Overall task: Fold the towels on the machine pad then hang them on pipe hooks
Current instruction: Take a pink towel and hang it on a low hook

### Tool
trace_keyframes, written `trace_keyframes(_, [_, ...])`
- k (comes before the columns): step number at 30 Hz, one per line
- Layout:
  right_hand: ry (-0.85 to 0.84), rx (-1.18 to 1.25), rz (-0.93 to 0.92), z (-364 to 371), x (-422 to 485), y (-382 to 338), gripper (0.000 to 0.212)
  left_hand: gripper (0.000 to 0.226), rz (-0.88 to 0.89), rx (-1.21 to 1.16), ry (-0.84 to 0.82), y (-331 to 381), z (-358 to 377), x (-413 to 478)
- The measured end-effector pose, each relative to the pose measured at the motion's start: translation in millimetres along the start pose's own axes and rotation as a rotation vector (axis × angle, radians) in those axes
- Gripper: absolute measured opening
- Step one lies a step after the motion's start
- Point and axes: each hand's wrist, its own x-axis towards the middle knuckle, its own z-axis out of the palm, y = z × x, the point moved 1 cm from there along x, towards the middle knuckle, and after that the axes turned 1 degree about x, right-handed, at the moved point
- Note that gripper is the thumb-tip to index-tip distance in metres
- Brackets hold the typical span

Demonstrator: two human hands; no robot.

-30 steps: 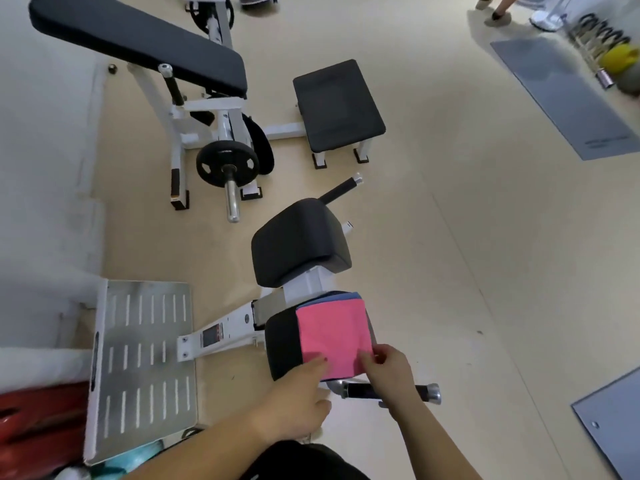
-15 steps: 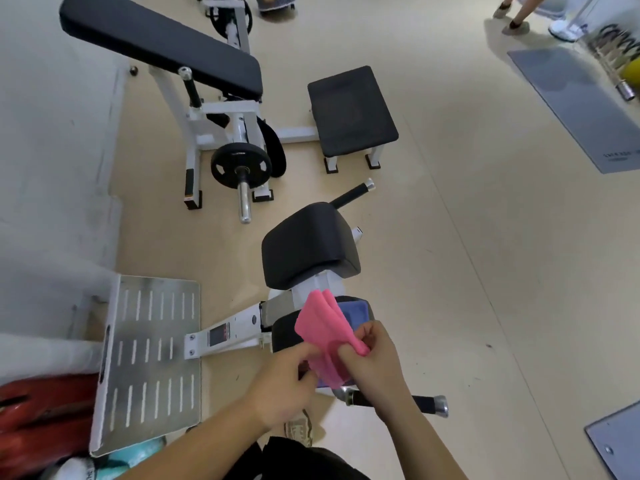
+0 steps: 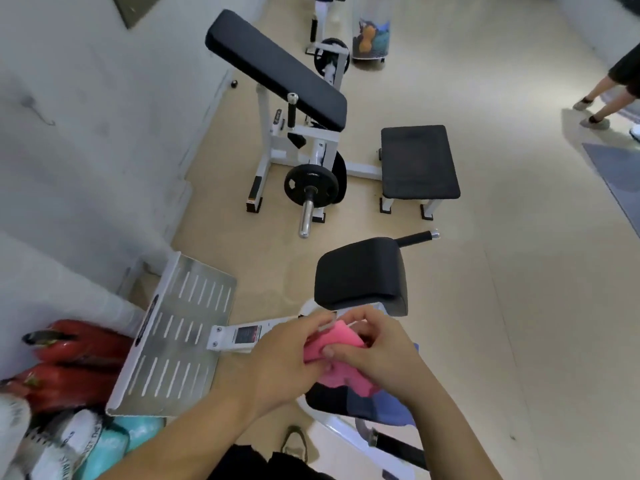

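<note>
A pink towel [image 3: 343, 341] was caught mid-fold over the black machine pad [image 3: 329, 398] at six o'clock in the view, bunched rather than flat. A blue towel [image 3: 391, 408] lay spread on the pad beneath it. Whether the pink cloth touched the blue one could not be told.

The left hand [image 3: 287, 355] held the towel from nine o'clock and the right hand [image 3: 379, 344] from three o'clock. Both had fingers curled round the cloth, so the towel sat directly between them and neither hand was the nearer. Its visible length ran roughly from eleven o'clock down to five o'clock, with the lower end trailing below the right hand. The next fold would likely turn on laying that axis flat across the pad.

At twelve o'clock from the hands stood a second black pad [image 3: 360, 271] on the same machine. A slotted metal footplate [image 3: 183, 341] lay at nine o'clock, with red objects [image 3: 76, 351] just beyond it against the wall. Farther off at twelve o'clock stood a curl bench [image 3: 277, 67] with a weight plate [image 3: 311, 185] and a square seat [image 3: 419, 161]. Another person's legs [image 3: 606, 98] crossed the floor at two o'clock. No pipe hooks could be picked out.
</note>
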Motion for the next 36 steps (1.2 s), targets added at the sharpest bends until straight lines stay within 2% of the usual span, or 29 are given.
trace_keyframes(2, [-0.054,-0.048,-0.018,8.6,10.7,-8.1,0.037,0.032,-0.092,-0.15,0.057,-12.1,-17.0,-11.0])
trace_keyframes(5, [-0.144,-0.175,-0.064,27.5,29.4,-20.8,0.032,0.022,-0.203,-0.284,0.184,-34.8,-48.5,-30.7])
trace_keyframes(7, [-0.171,-0.188,-0.085,48.0,42.7,-33.5,0.027,0.022,-0.248,-0.348,0.267,-49.8,-74.1,-44.7])
trace_keyframes(10, [-0.143,-0.122,-0.098,91.2,64.9,-62.7,0.026,0.032,-0.305,-0.445,0.356,-72.7,-115.6,-71.3])
trace_keyframes(13, [-0.119,-0.146,-0.138,148.3,86.0,-101.6,0.03,0.044,-0.297,-0.534,0.426,-94.5,-165.3,-100.6])
trace_keyframes(18, [-0.131,-0.165,-0.211,249.6,113.2,-173.3,0.046,0.008,-0.326,-0.518,0.592,-127.8,-253.0,-153.0])
trace_keyframes(23, [-0.266,-0.031,-0.17,332.3,144.9,-209.5,0.059,0.004,-0.335,-0.565,0.77,-156.1,-319.0,-192.5])
trace_keyframes(26, [-0.371,-0.094,-0.201,366.2,166.2,-228.5,0.033,0.004,-0.376,-0.572,0.875,-172.8,-345.9,-200.0])
trace_keyframes(28, [-0.369,-0.134,-0.251,384.8,184.1,-244.8,0.019,0.004,-0.412,-0.569,0.936,-185.2,-361.3,-199.2])
trace_keyframes(36, [-0.389,-0.26,-0.332,456.8,278.9,-289.6,0.026,0.007,-0.581,-0.593,1.105,-232.9,-418.0,-159.5])
